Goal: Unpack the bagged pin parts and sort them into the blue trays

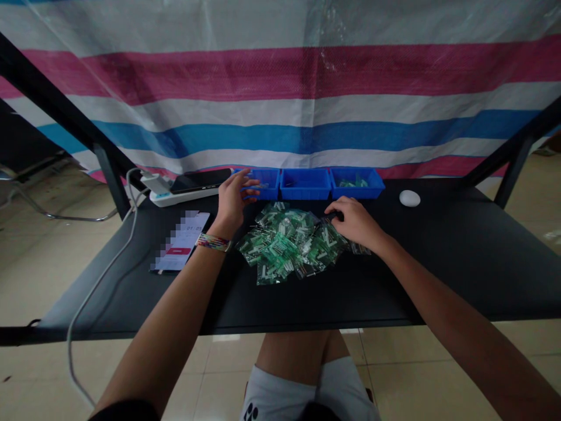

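- The heap of small clear plastic packets with green and white contents (pixel 284 242) lies mid-way along the black flat-topped table (pixel 438 263), set in from the near edge; its far side comes close to the far edge.
- Each packet looks light and limp, its film probably slick and apt to cling to its neighbours; the slim pieces inside seem stiffer, so a pinch at a loose corner or flat margin should serve best, without bending them.
- The right hand (pixel 353 217) is at the heap's right far side, thumb and forefinger curled close together by a small dark item (pixel 336 216); I cannot tell whether they grip it.
- The left hand (pixel 232 199) reaches over the left blue plastic bin (pixel 270 193), fingers half open and parted; whether they hold anything thin, I cannot tell.
- Along the far edge, the middle blue plastic bin (pixel 305 193) and the right blue plastic bin (pixel 358 193) complete the row; the right one holds greenish packets.
- Toward the far right corner sits a white rounded object (pixel 409 199); toward the far left corner, a white power strip (pixel 184 198).
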Tool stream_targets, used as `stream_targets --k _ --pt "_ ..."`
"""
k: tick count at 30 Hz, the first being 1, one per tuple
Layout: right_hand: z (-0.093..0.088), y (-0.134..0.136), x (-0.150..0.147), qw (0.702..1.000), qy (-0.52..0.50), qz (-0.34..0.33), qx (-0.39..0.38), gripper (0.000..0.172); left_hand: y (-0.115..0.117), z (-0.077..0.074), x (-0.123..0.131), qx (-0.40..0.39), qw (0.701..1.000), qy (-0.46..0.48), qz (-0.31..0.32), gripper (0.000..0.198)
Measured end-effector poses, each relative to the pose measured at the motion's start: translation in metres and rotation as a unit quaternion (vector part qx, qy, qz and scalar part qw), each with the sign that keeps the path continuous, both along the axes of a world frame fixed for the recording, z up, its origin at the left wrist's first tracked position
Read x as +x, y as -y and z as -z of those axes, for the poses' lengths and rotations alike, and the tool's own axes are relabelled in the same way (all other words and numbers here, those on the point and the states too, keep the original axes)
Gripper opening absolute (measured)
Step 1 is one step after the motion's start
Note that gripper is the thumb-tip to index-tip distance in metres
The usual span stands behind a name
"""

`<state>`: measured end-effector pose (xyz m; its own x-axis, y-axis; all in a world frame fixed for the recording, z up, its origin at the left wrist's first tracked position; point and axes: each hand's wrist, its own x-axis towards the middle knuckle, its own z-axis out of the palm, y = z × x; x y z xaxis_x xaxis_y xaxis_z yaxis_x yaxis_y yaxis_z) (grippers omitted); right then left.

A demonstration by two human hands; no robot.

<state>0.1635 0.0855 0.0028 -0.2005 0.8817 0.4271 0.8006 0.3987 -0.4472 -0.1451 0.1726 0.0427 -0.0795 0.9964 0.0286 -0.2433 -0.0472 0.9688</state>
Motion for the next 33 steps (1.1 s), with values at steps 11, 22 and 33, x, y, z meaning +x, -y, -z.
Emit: stream_targets --k 11,22,33 --pt "-0.009 -0.002 0.007 0.998 -0.035 0.037 -0.041 0.014 0.010 0.004 0.015 0.110 0.988 -0.102 0.016 0.008" --pt "-0.015 0.003 -0.020 0.839 -0.520 -0.043 -0.154 0.028 0.042 0.007 0.042 0.206 0.921 -0.249 0.219 0.031" --pt "-0.016 0.015 -0.038 0.772 -0.569 -0.134 -0.250 0.039 0.052 0.008 0.049 0.240 0.885 -0.291 0.274 0.026"
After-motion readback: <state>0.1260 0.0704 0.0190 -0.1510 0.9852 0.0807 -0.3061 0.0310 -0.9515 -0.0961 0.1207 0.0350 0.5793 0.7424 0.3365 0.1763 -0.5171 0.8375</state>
